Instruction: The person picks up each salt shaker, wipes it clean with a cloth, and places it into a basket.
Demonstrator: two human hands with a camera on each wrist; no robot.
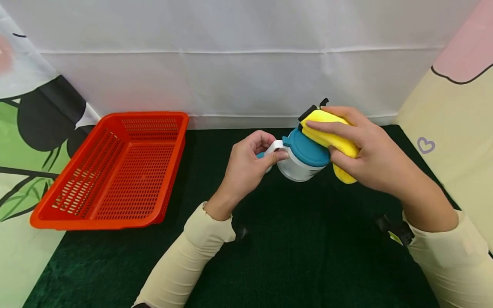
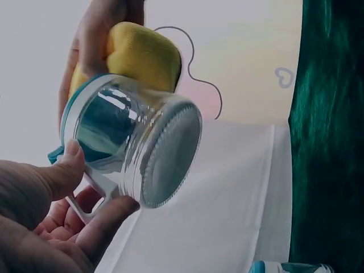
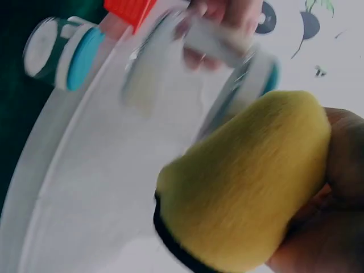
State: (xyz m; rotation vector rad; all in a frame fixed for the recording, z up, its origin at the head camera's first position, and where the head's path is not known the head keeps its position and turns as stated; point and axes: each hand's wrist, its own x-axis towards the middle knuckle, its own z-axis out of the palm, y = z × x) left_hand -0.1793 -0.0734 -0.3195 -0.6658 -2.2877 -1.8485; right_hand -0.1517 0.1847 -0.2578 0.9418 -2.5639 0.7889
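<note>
My left hand [image 1: 250, 160] grips the white handle [image 2: 102, 187] of a clear jar [image 2: 165, 148] with a teal lid [image 1: 310, 147]. In the left wrist view the jar is tilted, its ribbed base facing the camera. A folded yellow cloth [image 1: 331, 132] with black trim is held in my right hand [image 1: 369, 149], which lies over the right side of the lid. The cloth fills much of the right wrist view, overlapping part of the jar. Behind my left hand stands a second jar [image 3: 54, 54] with a teal lid, mostly hidden in the head view.
An orange perforated basket [image 1: 169, 188] sits at the left on the dark green tabletop [image 1: 285, 256]. A white curtain [image 1: 246, 85] rises along the back edge. Printed panels [image 1: 454, 141] flank the table on both sides.
</note>
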